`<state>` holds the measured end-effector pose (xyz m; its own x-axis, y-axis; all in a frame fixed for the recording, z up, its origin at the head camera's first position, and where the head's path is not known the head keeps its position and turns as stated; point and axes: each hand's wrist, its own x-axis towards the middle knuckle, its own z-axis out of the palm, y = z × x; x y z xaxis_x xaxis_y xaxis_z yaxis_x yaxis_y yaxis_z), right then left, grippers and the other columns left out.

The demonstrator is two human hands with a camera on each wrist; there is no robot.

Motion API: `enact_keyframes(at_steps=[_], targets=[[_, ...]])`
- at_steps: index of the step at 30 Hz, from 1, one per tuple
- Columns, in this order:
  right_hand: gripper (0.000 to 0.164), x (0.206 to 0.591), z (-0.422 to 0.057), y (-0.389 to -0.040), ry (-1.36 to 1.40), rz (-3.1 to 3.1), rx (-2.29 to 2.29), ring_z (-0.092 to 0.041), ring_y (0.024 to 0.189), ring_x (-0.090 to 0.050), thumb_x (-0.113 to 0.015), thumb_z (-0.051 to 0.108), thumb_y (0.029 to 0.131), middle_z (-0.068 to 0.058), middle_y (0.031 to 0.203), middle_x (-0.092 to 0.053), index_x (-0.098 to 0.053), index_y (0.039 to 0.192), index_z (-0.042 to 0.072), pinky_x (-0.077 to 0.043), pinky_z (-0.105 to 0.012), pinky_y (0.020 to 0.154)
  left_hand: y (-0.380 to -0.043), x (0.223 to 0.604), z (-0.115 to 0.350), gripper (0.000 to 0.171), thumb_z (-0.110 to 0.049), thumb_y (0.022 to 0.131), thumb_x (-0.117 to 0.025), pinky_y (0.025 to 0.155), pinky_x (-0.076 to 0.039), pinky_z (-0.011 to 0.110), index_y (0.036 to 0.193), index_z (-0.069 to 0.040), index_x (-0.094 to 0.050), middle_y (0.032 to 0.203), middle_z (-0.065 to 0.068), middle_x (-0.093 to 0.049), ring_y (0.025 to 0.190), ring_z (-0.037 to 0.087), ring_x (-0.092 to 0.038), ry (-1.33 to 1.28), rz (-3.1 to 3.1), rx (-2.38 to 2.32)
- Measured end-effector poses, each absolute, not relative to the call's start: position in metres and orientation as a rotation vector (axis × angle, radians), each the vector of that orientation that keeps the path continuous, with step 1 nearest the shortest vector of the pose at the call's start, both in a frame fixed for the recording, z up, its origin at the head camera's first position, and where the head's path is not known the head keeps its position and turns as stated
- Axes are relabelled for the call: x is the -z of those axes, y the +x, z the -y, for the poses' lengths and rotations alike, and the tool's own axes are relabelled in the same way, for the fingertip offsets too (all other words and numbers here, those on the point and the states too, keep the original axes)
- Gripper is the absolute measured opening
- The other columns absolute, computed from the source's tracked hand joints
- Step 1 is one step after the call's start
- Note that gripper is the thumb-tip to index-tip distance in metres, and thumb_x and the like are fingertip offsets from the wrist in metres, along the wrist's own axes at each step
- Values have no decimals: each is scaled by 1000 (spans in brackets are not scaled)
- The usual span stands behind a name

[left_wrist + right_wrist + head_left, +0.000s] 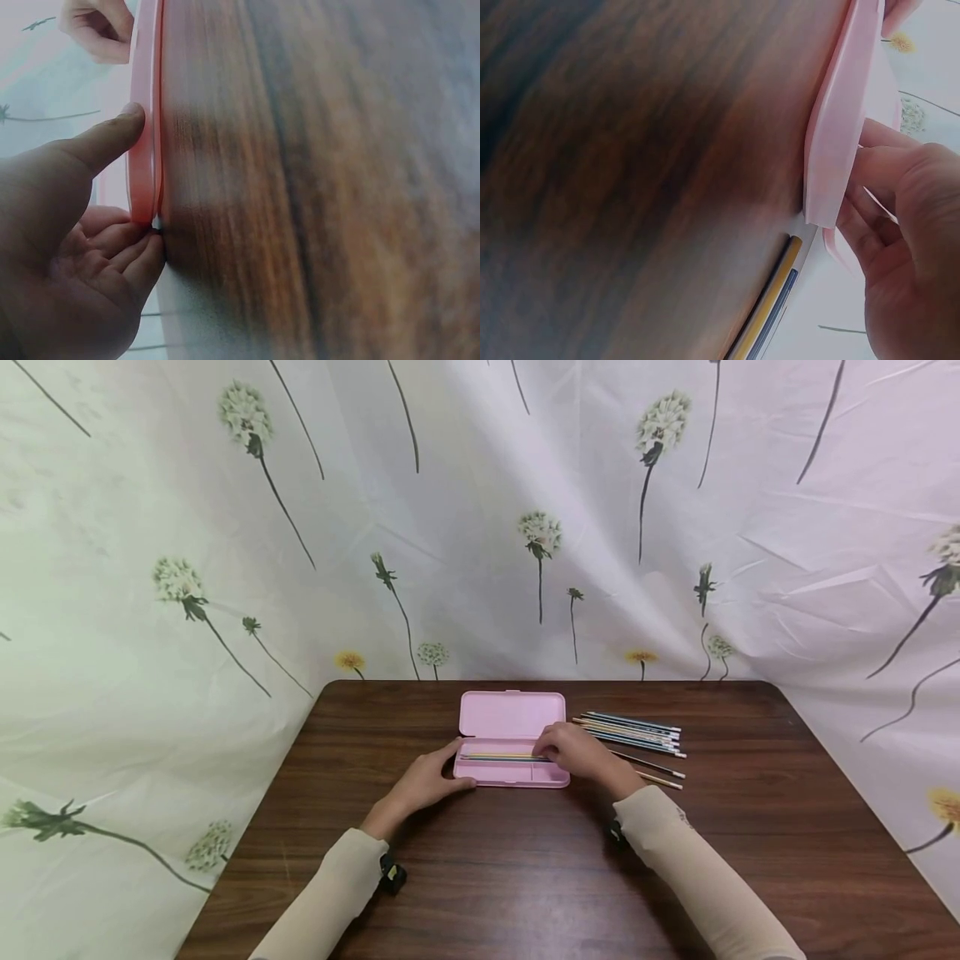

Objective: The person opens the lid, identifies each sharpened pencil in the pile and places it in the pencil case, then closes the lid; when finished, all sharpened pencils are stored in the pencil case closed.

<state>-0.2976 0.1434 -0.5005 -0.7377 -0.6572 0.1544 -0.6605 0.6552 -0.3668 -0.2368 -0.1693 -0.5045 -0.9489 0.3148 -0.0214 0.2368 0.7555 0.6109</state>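
A pink pencil case (512,773) lies with its lid (512,714) up and back. Inside it, a few pencils (498,757), yellow and dark teal among them, lie lengthwise in the rear compartment. My left hand (427,777) grips the left end of the case, thumb on the front side and fingers around the end, as the left wrist view also shows. At the right end, the fingers of my right hand (573,748) curl down into the case and pinch at the pencils' ends. In the right wrist view the case wall partly hides these fingertips.
On the brown wooden table (510,860), a bunch of dark and yellowish pencils (637,732) with white ends lies right of the case. A dark pencil (652,766) and a yellowish one (663,781) lie apart, nearer me. A flower-printed cloth (465,527) hangs behind the table.
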Motion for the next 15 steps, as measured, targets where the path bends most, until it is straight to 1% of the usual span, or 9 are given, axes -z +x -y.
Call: enact_keyframes(at_steps=[4, 9, 12, 15], targets=[[27, 501, -143, -297, 1119, 2855, -654, -14, 91, -70, -67, -7, 97, -2, 102, -80, -86, 101, 12, -62, -39, 89, -236, 504, 169, 90, -40, 96, -81, 123, -41, 56, 166, -7, -37, 168, 17, -43, 153, 37, -47, 429, -2814, -965], [26, 501, -146, -298, 1129, 2844, -683, -13, 92, -70, -68, -7, 97, -1, 102, -80, -85, 101, 13, -62, -39, 89, -237, 505, 169, 89, -41, 96, -80, 123, -41, 55, 167, -8, -36, 169, 16, -42, 153, 37, -46, 425, -2808, -979], [22, 501, -150, -299, 1113, 2827, -809, -13, 92, -71, -70, -4, 97, -2, 102, -80, -85, 102, 11, -62, -37, 88, -237, 506, 169, 89, -41, 97, -80, 123, -41, 56, 166, -7, -36, 168, 17, -42, 153, 37, -46, 435, -2815, -978], [17, 497, -156, -302, 1055, 2800, -1028, -14, 91, -71, -71, -2, 98, -5, 103, -81, -84, 105, 7, -62, -34, 83, -237, 506, 170, 90, -42, 96, -80, 122, -42, 56, 166, -7, -36, 168, 17, -43, 153, 37, -47, 443, -2822, -973]])
